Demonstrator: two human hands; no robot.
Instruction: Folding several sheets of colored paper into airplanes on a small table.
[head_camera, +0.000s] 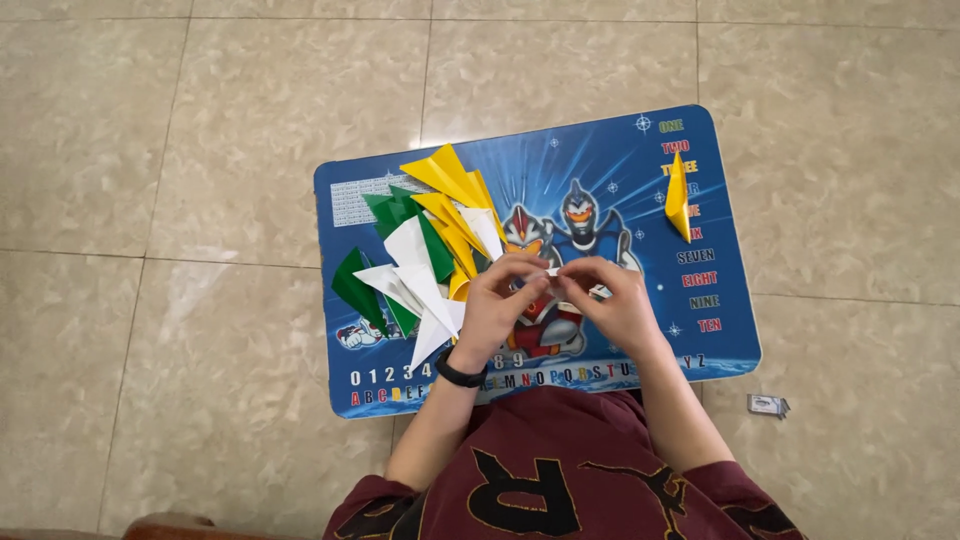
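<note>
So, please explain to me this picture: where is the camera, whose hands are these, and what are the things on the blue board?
There is one picture, taken by a camera worn on a person's head, looking straight down. No machine is here, only bare hands. The left hand, with a black wristband, and the right hand meet over a small blue table with cartoon pictures. Together they pinch a small white piece of paper; its shape is too small to tell. On the left lies a pile of folded paper pieces in yellow, green and white. One single yellow folded piece lies apart on the right. A small wrapper-like object lies on the tiled floor.
</note>
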